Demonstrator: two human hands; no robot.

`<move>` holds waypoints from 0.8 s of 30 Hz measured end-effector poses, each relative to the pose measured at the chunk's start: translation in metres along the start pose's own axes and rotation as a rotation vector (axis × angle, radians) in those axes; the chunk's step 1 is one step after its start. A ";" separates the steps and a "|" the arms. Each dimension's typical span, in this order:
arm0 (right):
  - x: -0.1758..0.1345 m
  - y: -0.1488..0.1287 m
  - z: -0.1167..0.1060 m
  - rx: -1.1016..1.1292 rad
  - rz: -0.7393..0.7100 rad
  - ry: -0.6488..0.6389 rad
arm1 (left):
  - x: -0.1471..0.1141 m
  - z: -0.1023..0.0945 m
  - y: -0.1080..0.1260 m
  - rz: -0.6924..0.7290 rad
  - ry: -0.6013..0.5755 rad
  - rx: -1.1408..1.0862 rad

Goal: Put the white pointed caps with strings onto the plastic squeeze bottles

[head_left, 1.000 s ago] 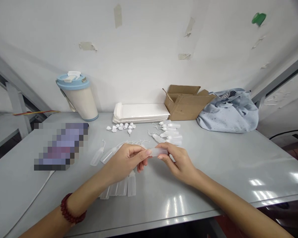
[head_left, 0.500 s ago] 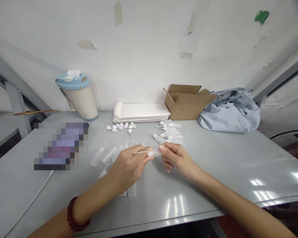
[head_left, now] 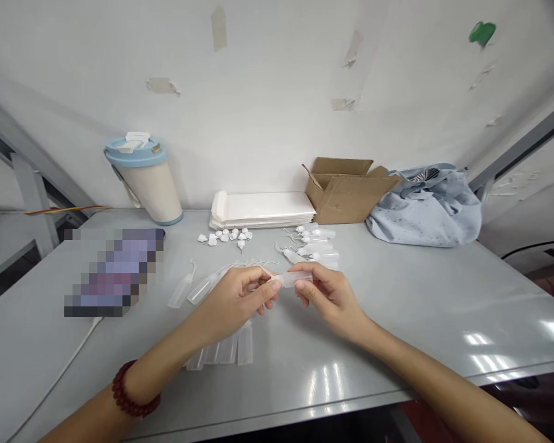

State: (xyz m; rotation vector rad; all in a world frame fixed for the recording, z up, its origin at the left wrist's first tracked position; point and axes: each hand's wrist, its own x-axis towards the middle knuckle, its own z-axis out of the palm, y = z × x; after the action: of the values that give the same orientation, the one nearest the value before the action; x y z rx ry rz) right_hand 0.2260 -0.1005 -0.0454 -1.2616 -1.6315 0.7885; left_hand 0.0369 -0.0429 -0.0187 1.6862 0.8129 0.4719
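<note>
A small translucent plastic bottle (head_left: 292, 280) lies sideways between my two hands, above the middle of the table. My left hand (head_left: 247, 292) pinches its neck end, where a thin white strap shows at the fingers. Around the bottle's body, the thumb and fingers of my right hand (head_left: 325, 292) are closed. Similar clear bottles (head_left: 181, 291) with curly straps lie on the table left of and behind my left hand. More bottles (head_left: 245, 344) lie in a row below that hand, partly hidden by it. Behind my right hand is a pile of capped bottles (head_left: 321, 249).
Several small white caps (head_left: 226, 235) lie before a stack of white padded envelopes (head_left: 268, 208). An open cardboard box (head_left: 351, 197) and a light blue cloth (head_left: 427, 212) stand at the back right. On the left are a tumbler (head_left: 148, 184) and a blurred-out phone (head_left: 115, 271) with a cable.
My left hand has turned, its thumb now on the near side of the bottle's neck. My right fingers have closed further round the bottle's body. More of the near row of bottles shows.
</note>
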 end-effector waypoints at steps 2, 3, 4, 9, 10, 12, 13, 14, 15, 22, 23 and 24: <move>-0.001 0.002 0.000 -0.146 -0.118 0.030 | 0.000 0.000 0.000 -0.004 -0.010 -0.018; -0.001 0.002 0.001 -0.219 -0.199 0.042 | 0.000 0.000 -0.001 -0.008 -0.015 -0.034; -0.001 0.003 0.001 -0.282 -0.286 0.050 | 0.001 -0.001 -0.001 -0.013 -0.022 -0.052; -0.001 0.005 0.002 -0.423 -0.502 0.063 | 0.002 -0.001 -0.004 -0.004 -0.053 -0.084; -0.001 0.005 0.001 -0.421 -0.491 0.058 | 0.002 -0.001 -0.004 0.006 -0.044 -0.062; -0.002 0.004 0.000 -0.388 -0.434 0.034 | 0.000 0.001 -0.003 0.028 -0.016 -0.002; -0.002 0.003 0.000 -0.361 -0.390 0.018 | -0.001 0.002 -0.002 0.039 -0.001 0.026; -0.003 0.002 -0.001 -0.329 -0.335 0.002 | -0.002 0.004 -0.001 0.051 0.014 0.051; -0.003 0.001 -0.001 -0.293 -0.273 -0.013 | -0.004 0.005 0.000 0.065 0.031 0.077; 0.001 -0.004 -0.001 0.168 0.150 -0.116 | -0.004 0.012 -0.006 0.353 0.197 0.454; 0.002 -0.003 -0.001 0.271 0.207 -0.145 | -0.003 0.012 -0.008 0.419 0.223 0.513; 0.003 -0.002 -0.001 0.375 0.256 -0.172 | -0.002 0.012 -0.010 0.488 0.246 0.567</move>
State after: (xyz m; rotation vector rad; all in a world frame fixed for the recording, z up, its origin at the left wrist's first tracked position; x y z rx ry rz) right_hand 0.2255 -0.0979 -0.0422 -1.1660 -1.3817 1.3261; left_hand 0.0412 -0.0518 -0.0311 2.4072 0.7475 0.8531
